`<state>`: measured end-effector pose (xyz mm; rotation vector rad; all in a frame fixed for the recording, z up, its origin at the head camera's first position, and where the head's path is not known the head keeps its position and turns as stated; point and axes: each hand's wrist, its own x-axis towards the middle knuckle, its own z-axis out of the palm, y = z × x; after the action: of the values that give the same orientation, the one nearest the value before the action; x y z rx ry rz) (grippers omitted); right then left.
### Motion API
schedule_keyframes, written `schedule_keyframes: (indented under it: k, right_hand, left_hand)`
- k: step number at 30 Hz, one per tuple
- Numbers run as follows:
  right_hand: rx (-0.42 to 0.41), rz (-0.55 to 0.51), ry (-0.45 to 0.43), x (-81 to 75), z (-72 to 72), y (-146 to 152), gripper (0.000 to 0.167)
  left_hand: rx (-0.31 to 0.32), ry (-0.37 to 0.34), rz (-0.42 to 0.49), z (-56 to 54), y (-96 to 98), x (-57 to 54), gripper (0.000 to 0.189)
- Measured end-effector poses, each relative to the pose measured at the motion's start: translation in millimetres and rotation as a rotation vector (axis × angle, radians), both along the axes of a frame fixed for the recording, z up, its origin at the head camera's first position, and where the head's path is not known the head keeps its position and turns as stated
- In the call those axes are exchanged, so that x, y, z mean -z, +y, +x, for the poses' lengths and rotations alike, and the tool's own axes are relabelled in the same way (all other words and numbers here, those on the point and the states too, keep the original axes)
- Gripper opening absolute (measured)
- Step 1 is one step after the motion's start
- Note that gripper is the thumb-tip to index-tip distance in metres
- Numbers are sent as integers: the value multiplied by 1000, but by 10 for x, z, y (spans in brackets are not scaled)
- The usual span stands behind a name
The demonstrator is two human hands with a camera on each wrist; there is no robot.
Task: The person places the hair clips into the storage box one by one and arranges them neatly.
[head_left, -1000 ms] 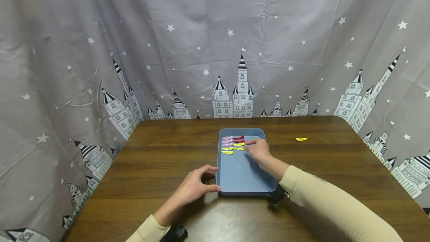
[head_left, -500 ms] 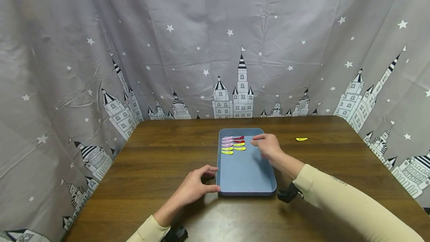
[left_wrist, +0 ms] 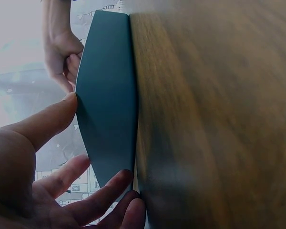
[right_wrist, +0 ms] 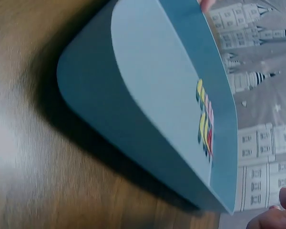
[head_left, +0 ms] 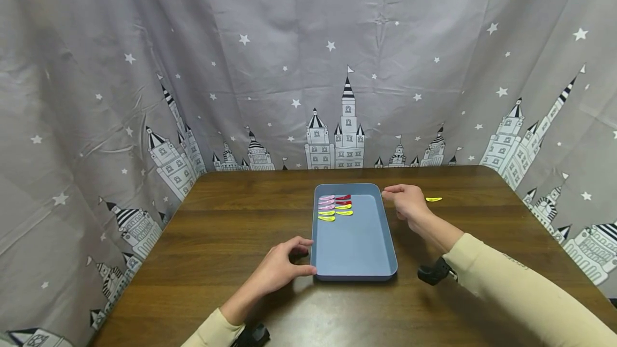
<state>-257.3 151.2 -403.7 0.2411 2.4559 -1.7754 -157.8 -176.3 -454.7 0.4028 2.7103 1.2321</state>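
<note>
A blue-grey tray [head_left: 355, 245] lies on the table with snap hair clips in two columns at its far left. The left column has pink clips [head_left: 326, 202] above yellow clips [head_left: 326, 218]; the right has red clips [head_left: 343, 197] above yellow ones. My left hand [head_left: 277, 266] touches the tray's left side, thumb on the rim in the left wrist view and fingers against the outer wall [left_wrist: 107, 86]. Just past the tray's right edge hovers my right hand [head_left: 407, 203], fingers loosely bent, nothing seen in them. Beyond it a single yellow hair clip [head_left: 434, 199] lies on the table.
The brown wooden table [head_left: 231, 218] runs back to a grey curtain [head_left: 270, 68] printed with castles and stars. Each wrist wears a black camera, the right one [head_left: 434, 272] hanging over the table beside the tray.
My right hand has drawn away from the yellow clips in the right column and moved right, out over the tray's edge toward the loose clip. The left hand stays put.
</note>
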Motion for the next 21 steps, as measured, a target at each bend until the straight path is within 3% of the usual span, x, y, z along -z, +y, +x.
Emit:
schedule_keyframes:
  k: [11, 21]
  right_hand:
    - [55, 47, 10, 69, -98, 289, 41]
    - [158, 72, -3, 170, -174, 535, 43]
  left_hand:
    - [5, 22, 18, 19, -5, -3, 58]
    - [10, 21, 22, 12, -9, 2, 59]
